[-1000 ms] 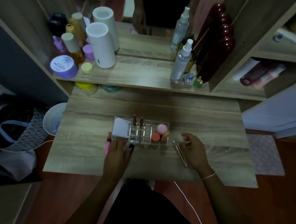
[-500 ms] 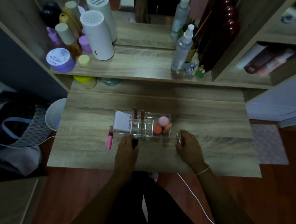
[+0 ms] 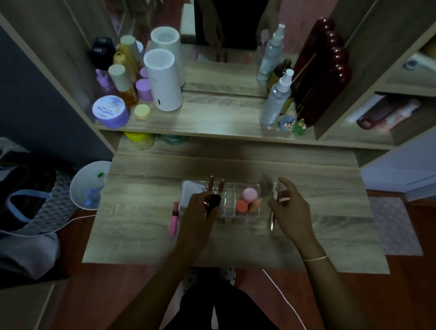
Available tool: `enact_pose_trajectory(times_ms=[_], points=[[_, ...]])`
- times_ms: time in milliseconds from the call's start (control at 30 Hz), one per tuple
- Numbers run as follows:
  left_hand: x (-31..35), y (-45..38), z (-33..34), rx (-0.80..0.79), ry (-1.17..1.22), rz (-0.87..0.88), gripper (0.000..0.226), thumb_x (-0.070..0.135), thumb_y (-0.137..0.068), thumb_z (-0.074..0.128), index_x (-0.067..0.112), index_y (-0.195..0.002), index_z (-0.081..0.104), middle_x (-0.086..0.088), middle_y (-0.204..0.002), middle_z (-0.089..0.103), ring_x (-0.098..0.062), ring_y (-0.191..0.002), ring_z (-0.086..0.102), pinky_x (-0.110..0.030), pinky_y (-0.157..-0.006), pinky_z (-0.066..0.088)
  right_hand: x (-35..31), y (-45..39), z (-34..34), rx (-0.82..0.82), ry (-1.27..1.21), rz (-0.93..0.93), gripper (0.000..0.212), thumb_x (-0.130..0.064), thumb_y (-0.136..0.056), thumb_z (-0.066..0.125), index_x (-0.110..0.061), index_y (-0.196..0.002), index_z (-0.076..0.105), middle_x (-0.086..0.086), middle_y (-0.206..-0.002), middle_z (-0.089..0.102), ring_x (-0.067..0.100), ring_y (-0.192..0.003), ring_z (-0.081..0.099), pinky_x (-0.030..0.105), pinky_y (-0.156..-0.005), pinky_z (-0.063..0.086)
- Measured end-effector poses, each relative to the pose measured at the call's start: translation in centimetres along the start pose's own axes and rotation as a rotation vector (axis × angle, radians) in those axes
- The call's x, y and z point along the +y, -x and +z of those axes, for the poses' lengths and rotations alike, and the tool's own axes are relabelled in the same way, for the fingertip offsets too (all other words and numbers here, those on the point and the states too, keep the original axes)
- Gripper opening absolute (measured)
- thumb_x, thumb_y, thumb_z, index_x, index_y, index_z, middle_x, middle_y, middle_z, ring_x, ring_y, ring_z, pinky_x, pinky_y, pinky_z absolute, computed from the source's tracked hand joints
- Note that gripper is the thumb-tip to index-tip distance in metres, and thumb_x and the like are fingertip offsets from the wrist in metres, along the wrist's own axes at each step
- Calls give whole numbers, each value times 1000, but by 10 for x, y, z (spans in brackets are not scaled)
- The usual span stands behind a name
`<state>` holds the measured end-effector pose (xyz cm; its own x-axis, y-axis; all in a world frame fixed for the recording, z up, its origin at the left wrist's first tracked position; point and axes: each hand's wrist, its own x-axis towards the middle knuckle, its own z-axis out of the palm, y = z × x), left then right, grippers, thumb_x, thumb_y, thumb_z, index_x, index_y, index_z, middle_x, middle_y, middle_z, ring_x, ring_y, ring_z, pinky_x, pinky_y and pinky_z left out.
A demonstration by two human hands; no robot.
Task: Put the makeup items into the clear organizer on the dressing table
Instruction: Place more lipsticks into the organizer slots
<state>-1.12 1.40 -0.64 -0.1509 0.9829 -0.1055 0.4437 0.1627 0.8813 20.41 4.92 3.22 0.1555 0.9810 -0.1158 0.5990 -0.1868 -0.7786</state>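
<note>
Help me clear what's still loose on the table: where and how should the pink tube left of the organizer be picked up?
Grip the pink tube around its middle, from above, fingers on its two long sides. It lies flat on the dressing table, long axis running toward the mirror, apart from the clear organizer, so both sides look free. The left hand, nearest, already holds a dark item.

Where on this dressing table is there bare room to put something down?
The tabletop right of the right hand is bare, as is the strip behind the clear organizer. The shelf's ends are crowded with bottles.

Left hand (image 3: pixel 202 211) curled in a closed grip, right hand (image 3: pixel 289 206) raised, fingers loosely curled, forearms extended
</note>
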Motion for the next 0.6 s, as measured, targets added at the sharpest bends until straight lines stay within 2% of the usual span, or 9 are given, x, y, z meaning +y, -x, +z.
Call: enact_pose_trajectory(times_ms=[100, 200, 267, 367, 467, 600], points=[[2, -13, -13, 59, 77, 30, 17, 17, -86, 65, 29, -94, 57, 0, -101, 61, -11, -87, 62, -21, -72, 53, -22, -9, 4, 13, -99, -13, 54, -10, -75, 77, -25, -123, 57, -6, -96, 64, 14, -83, 64, 17, -69, 45], [0, -22, -20, 64, 32, 52, 14, 22, -85, 66, 30, -90, 55, 2, -100, 58, -2, -85, 60, -18, -72, 51, -35, -18, 13, -4, -104, -45, 52, -9, -74, 77, -23, -120, 58, -18, -86, 61, 10, -79, 65, 6, -65, 43], [-2, -25, -20, 55, 2, 47, 18, 22, -84, 66, 33, -90, 54, 3, -101, 58, 1, -85, 59, -15, -73, 49, -41, -22, 21, -20, -85, -75, 48, -9, -75, 77, -21, -118, 59, -23, -85, 58, 8, -78, 64, 4, -65, 43], [-4, -27, -19, 18, -12, 74, 17, 22, -83, 65, 32, -90, 55, 0, -102, 56, -3, -86, 59, -12, -75, 48, -44, -26, 29, -16, -46, -123, 41, -10, -75, 78, -19, -111, 60, -15, -90, 61, 3, -81, 61, 12, -73, 44], [-2, -30, -18, -17, -53, 60, 13, 18, -84, 64, 27, -90, 56, -2, -101, 54, -11, -86, 59, -23, -76, 53, -43, -31, 34, -20, -36, -169, 35, -8, -75, 78, -23, -100, 58, -16, -87, 61, -12, -77, 58, 3, -72, 42], [2, -29, -16, -43, -41, 36, 14, 11, -85, 65, 18, -97, 60, -1, -101, 61, -13, -90, 60, -25, -79, 51, -39, -35, 41, -46, -4, -233, 31, -3, -73, 76, -19, -94, 60, -5, -92, 65, -7, -80, 58, -2, -71, 40]])
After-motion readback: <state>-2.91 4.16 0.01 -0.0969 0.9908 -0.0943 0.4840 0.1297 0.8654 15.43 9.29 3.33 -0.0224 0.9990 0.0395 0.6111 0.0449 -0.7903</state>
